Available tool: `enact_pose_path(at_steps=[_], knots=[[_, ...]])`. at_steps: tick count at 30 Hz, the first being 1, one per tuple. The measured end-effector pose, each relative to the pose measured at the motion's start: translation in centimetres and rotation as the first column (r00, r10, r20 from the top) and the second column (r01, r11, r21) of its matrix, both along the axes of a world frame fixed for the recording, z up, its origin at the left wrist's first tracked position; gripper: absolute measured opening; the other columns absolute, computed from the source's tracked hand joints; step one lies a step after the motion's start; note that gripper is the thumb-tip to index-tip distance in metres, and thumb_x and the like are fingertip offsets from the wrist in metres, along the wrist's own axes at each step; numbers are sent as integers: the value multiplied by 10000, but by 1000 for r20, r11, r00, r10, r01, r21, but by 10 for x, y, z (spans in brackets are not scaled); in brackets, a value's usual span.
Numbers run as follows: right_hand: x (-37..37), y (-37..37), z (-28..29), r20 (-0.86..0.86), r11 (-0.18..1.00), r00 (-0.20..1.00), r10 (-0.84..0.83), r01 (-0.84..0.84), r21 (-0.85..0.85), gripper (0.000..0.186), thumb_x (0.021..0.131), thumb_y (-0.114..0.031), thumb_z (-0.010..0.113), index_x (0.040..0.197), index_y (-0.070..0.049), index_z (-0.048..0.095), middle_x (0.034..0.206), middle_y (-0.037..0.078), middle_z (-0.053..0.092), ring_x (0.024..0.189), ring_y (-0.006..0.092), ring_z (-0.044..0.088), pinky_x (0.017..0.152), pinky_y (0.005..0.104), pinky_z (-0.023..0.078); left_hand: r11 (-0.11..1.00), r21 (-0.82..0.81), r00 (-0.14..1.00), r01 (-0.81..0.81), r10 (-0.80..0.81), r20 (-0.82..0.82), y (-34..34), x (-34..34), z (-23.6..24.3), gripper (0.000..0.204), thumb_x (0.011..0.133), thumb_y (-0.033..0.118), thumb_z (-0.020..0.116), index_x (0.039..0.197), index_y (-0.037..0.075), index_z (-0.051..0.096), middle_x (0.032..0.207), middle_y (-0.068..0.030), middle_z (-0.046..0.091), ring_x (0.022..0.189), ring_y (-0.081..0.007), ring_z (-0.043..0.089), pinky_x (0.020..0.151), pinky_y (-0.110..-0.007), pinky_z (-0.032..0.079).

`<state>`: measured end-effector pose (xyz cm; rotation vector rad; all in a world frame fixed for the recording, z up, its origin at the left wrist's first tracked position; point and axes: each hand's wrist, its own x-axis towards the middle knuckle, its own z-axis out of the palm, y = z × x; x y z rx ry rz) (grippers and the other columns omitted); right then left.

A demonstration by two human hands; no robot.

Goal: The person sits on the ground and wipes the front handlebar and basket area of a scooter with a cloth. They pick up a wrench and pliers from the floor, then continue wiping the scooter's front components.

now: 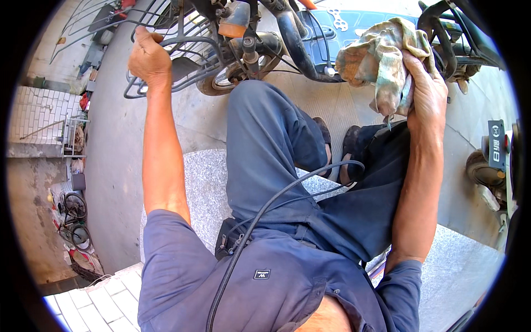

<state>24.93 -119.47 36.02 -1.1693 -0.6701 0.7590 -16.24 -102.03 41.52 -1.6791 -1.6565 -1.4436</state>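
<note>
My left hand [149, 58] is closed around the outer bar of a dark metal wire rack [191, 40] on a two-wheeled vehicle in front of me. In my right hand [427, 91] is a crumpled, stained cloth rag [381, 61], pale with brown and greenish patches. It bunches up above my fingers, and one corner hangs down beside my wrist. Behind the rag lies the vehicle's blue footboard [359, 34], with dark tubes on both sides. An orange lamp [235, 22] and a wheel [213, 86] sit to the right of my left hand.
A silver tool with several holes [337, 20] rests on the footboard. My knees are bent beneath the vehicle, and a black cable [265, 210] loops across my lap. Bicycles [76, 218] stand far left; another vehicle's wheel [479, 167] is at the right edge.
</note>
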Motion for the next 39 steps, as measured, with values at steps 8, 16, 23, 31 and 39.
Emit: enact_pose_path(at_steps=[8, 16, 23, 31, 39], knots=[[6, -5, 8, -87, 992, 990, 112, -106, 66, 387, 905, -145, 764, 1236, 25, 656, 1095, 120, 723, 934, 171, 726, 811, 287, 604, 983, -42, 983, 176, -174, 54, 41, -34, 7, 679, 1043, 481, 360, 688, 54, 750, 669, -63, 709, 695, -262, 658, 711, -381, 471], [-9, 7, 14, -129, 982, 974, 185, -177, 73, 353, 950, -157, 708, 1259, -1, 637, 1080, 89, 716, 896, 145, 703, 785, 279, 572, 956, -45, 956, 288, -285, 65, 59, -47, 12, 563, 1021, 345, 418, 693, 12, 731, 702, -92, 720, 718, -240, 671, 737, -348, 487], [-1, 15, 1, -117, 985, 979, 165, -158, 69, 405, 913, -155, 752, 1255, 28, 636, 1102, 117, 715, 935, 162, 716, 818, 287, 593, 933, -85, 937, 349, -345, 51, 78, -51, 18, 555, 1029, 332, 415, 720, -24, 706, 724, -100, 718, 705, -210, 676, 729, -322, 501], [-18, 22, 0, -102, 981, 977, 189, -193, -28, 379, 919, -111, 717, 1266, 19, 639, 1136, 108, 703, 997, 176, 694, 882, 311, 561, 864, -24, 838, 503, -482, 256, 100, -64, 14, 407, 1008, 243, 474, 754, -15, 658, 693, -108, 663, 664, -190, 636, 612, -332, 490], [-52, 31, 5, -99, 955, 955, 280, -288, -74, 346, 932, -65, 690, 1262, 19, 634, 1121, 108, 706, 964, 169, 702, 850, 296, 579, 862, 18, 846, 506, -500, 183, 116, -50, 24, 552, 1038, 345, 441, 682, -26, 643, 618, -111, 640, 576, -194, 598, 579, -339, 455]])
